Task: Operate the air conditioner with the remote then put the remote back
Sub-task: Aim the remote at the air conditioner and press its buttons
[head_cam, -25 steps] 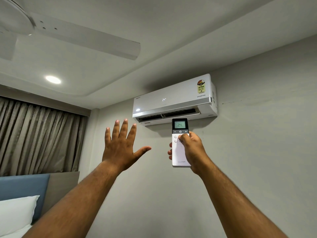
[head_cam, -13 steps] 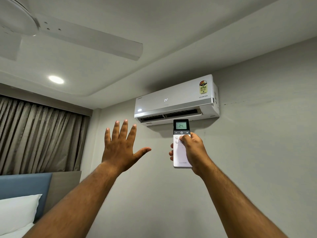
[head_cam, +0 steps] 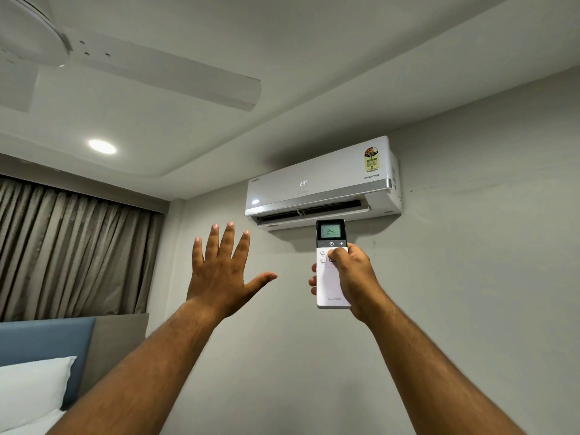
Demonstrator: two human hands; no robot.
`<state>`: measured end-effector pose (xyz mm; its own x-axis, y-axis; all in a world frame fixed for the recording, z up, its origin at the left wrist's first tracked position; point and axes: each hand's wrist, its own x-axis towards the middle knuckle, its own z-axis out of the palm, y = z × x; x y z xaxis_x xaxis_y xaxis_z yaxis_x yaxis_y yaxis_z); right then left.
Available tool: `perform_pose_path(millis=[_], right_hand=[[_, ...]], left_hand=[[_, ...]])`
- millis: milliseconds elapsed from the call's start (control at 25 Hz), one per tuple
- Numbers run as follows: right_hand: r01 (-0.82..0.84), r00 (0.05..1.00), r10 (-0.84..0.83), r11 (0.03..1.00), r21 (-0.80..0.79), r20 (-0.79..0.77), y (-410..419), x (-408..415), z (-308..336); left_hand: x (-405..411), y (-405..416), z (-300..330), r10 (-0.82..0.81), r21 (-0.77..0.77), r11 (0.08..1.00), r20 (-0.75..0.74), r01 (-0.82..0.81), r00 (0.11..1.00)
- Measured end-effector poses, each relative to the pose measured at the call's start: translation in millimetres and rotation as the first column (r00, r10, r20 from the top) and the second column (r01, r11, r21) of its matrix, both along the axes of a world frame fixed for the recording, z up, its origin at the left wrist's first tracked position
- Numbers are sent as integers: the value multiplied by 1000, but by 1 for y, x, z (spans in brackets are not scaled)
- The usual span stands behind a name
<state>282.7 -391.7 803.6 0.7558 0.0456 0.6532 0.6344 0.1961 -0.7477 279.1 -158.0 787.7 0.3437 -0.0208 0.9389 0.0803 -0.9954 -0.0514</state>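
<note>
Right hand point(head_cam: 353, 277) grips the remote point(head_cam: 331, 265) upright, thumb on its buttons, directly at 6 o'clock beneath the air conditioner point(head_cam: 320, 183). Left hand point(head_cam: 221, 271), at the remote's 9 o'clock, is raised with fingers spread, holding nothing.

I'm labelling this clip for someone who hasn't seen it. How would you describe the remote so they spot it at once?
Find the white air conditioner high on the grey wall. Just below its vent, the right hand holds up a slim white remote. Its dark top has a small screen reading 24; the left hand beside it is open and empty.
</note>
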Motion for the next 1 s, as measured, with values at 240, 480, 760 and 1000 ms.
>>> perform_pose_path(millis=[240,480,760,1000], right_hand=[[6,1000,-6,1000,-8,-9,1,2,-1],[14,1000,-14,1000,-11,-16,2,6,-2],[26,999,-26,1000,2,-23,6,9,-5],[-25,996,26,999,23,-88,17,12,-8]], left_hand=[[4,2,-1,8,-1,1000,-5,-8,1000],[8,4,-1,4,3,1000,-1,-4,1000],[11,8,-4,9,1,1000,-7,-9,1000],[12,15,-7,11,-14,1000,-27,-11,1000]])
